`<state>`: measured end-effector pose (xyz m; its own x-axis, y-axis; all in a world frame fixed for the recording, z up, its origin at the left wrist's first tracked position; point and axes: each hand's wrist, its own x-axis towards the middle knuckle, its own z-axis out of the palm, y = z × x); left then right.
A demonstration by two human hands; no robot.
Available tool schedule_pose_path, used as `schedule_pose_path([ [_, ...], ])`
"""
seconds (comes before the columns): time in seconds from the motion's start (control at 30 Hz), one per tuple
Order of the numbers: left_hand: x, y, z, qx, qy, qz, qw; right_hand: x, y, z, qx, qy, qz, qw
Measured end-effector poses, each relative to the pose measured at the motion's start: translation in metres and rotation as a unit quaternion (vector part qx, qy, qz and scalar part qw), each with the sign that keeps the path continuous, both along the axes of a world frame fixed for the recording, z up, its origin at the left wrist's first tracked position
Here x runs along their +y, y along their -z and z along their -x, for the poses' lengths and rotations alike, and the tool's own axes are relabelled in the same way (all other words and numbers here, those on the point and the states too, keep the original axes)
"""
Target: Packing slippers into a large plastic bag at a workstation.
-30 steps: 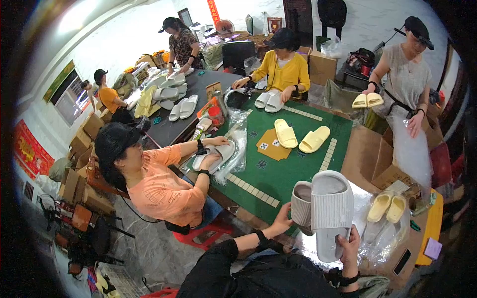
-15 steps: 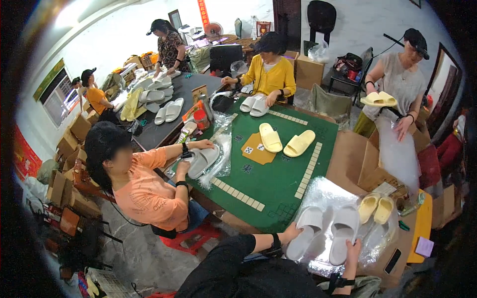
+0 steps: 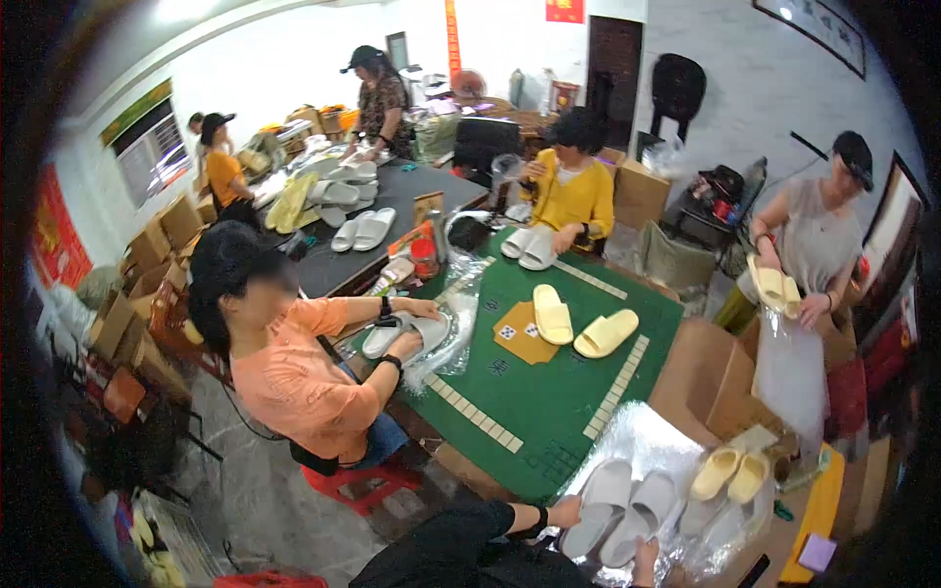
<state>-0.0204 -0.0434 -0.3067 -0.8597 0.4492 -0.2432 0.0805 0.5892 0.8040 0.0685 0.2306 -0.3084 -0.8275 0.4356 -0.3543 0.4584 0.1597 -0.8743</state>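
Observation:
A pair of grey slide slippers lies on shiny clear plastic bags (image 3: 627, 431) at the near right. My left hand (image 3: 566, 512) grips the outer edge of the left grey slipper (image 3: 600, 500). My right hand (image 3: 644, 563) is closed at the heel edge of the right grey slipper (image 3: 639, 517); its fingers are partly hidden. The slippers lie side by side, toes pointing away from me. Right of them sits a pair of pale yellow slippers (image 3: 717, 474) on clear plastic.
A green game-patterned table (image 3: 539, 412) carries two more yellow slippers (image 3: 606, 333). A person in orange (image 3: 304, 382) handles grey slippers at its left; a person in yellow (image 3: 573, 201) sits beyond. At the right, another person (image 3: 818, 230) holds yellow slippers over cardboard boxes (image 3: 735, 392).
My view has shifted, so the scene sits lower and further right. My hands have brought the two grey slippers closer together. The person at the right has tilted the yellow slippers downward.

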Motion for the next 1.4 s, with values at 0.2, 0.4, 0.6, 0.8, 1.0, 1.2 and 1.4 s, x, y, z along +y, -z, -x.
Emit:
schedule_pose_path([
  [0.2, -0.02, -0.015, -0.027, -0.02, 0.041, -0.043, 0.998, -0.007, -0.006, 0.04, -0.039, -0.066, -0.174, 0.982],
  [0.4, -0.038, -0.026, -0.043, 0.124, 0.22, 0.065, 0.965, -0.041, -0.074, 0.038, -0.088, -0.055, -0.352, 0.93],
  [0.6, -0.03, 0.024, -0.038, 0.159, 0.286, 0.087, 0.941, -0.011, 0.014, 0.06, 0.164, -0.163, -0.416, 0.88],
  [0.8, -0.027, 0.036, -0.038, 0.211, 0.299, 0.132, 0.921, -0.068, -0.026, 0.066, 0.025, -0.324, -0.317, 0.891],
  [1.0, -0.02, 0.061, -0.043, 0.157, 0.116, -0.034, 0.98, -0.095, -0.08, 0.078, -0.153, -0.368, -0.328, 0.857],
  [1.2, -0.04, 0.007, -0.045, 0.376, 0.253, 0.154, 0.878, -0.046, -0.08, 0.075, -0.101, -0.236, -0.119, 0.959],
  [1.4, -0.039, -0.039, -0.049, 0.274, 0.296, 0.244, 0.882, 0.0, -0.066, 0.033, -0.139, -0.341, 0.008, 0.93],
])
